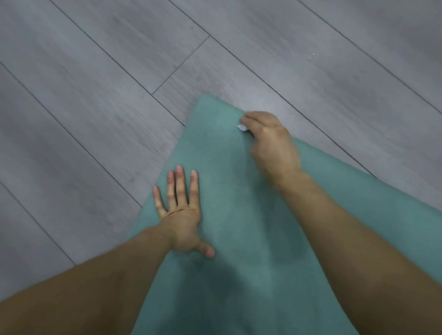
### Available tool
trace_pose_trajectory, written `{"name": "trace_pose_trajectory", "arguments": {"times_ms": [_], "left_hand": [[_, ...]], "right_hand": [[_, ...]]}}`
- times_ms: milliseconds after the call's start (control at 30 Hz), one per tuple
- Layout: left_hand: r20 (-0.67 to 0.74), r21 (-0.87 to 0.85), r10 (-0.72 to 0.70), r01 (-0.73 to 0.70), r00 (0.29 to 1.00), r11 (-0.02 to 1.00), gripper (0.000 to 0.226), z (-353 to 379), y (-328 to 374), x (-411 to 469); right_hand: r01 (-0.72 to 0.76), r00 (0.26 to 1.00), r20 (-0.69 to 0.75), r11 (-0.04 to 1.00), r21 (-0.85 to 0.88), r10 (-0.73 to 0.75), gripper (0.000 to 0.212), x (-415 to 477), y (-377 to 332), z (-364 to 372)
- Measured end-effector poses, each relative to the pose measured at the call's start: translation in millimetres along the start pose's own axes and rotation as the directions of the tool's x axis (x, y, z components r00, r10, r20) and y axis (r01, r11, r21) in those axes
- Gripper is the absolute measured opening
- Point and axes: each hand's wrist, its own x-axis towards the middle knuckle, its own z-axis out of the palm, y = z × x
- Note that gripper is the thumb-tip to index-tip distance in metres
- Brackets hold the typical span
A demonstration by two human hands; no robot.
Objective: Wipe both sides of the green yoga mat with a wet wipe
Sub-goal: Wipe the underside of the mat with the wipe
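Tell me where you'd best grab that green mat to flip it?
Probably the far corner of the green yoga mat, beside the right hand gripping the wet wipe. The mat lies flat on the floor, so slide fingers under from the bare floor side, where two edges meet.

One cam only, worn on the head, wide-angle, pointing forward and steeply down at the floor (87, 104). It sits close: left hand (181, 217) and right hand (272, 142) are mid-frame on the mat (234, 247), whose far corner points up-frame. Arms (86, 289) fill the bottom corners, and the planks run diagonally.
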Motion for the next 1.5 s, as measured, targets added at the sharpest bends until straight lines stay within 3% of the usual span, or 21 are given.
{"name": "trace_pose_trajectory", "arguments": {"times_ms": [100,200,267,367,467,600,700,767,900,1000,1067,1200,1267,1300,1400,1500], "left_hand": [[0.008,-0.009,0.006,-0.006,1.000,1.000,0.193,-1,0,0],[0.004,-0.012,0.004,-0.004,1.000,1.000,0.193,0,0,1],[-0.002,-0.014,0.002,-0.002,1.000,1.000,0.194,2,-2,1],[-0.011,-0.004,0.000,0.000,1.000,1.000,0.194,2,-1,3],[-0.030,0.002,0.010,-0.010,1.000,1.000,0.195,4,-2,3],[-0.049,0.002,0.001,-0.001,0.999,1.000,0.197,5,-3,5],[-0.071,-0.006,-0.034,0.034,0.997,0.999,0.198,6,-3,10],[-0.089,-0.009,-0.045,0.044,0.995,0.999,0.198,8,-5,10],[-0.134,-0.005,-0.148,0.149,0.980,0.989,0.197,7,3,2],[-0.174,-0.095,-0.209,0.195,0.962,0.976,0.188,6,34,-11],[-0.191,-0.216,-0.207,0.165,0.960,0.962,0.177,19,79,-28],[-0.216,-0.441,-0.189,0.076,0.958,0.894,0.187,74,209,-43],[-0.149,-0.490,-0.248,0.147,0.957,0.859,0.195,106,270,-41],[-0.109,-0.504,-0.287,0.196,0.952,0.841,0.197,114,290,-38],[-0.024,-0.491,-0.365,0.306,0.931,0.815,0.199,117,303,-28],[0.018,-0.470,-0.358,0.324,0.933,0.821,0.199,109,298,-32]], "right_hand": [[-0.095,0.995,-0.045,0.995,-0.012,0.095,0.043,-21,16,-15],[-0.041,0.996,-0.079,0.999,0.031,0.043,0.039,26,-12,-4],[0.017,1.000,0.025,0.999,0.041,-0.018,0.031,60,-34,10],[0.034,0.987,0.154,0.999,0.024,-0.037,0.037,68,-32,14],[0.099,0.990,0.104,0.995,0.016,-0.100,0.032,25,6,-9],[0.065,0.997,0.054,0.998,-0.028,-0.063,0.049,-44,55,-40],[0.020,0.997,0.080,0.999,-0.044,-0.017,0.037,-29,52,-37],[0.023,0.994,0.109,1.000,0.009,-0.024,0.041,-15,45,-29],[0.105,0.994,0.004,0.990,0.090,-0.106,0.026,-30,68,-24],[0.291,0.957,-0.003,0.956,0.032,-0.291,0.026,-76,113,-42],[0.372,0.925,0.068,0.928,0.023,-0.373,0.040,-115,152,-62],[0.352,0.934,0.047,0.934,0.053,-0.355,0.045,-97,166,-84],[0.299,0.951,0.051,0.947,0.114,-0.306,0.045,-59,142,-72],[0.273,0.948,0.131,0.954,0.125,-0.289,0.041,-45,130,-65],[0.343,0.901,0.258,0.937,0.066,-0.348,0.018,-49,132,-58],[0.399,0.887,0.211,0.912,0.096,-0.410,0.027,-105,195,-83]]}}
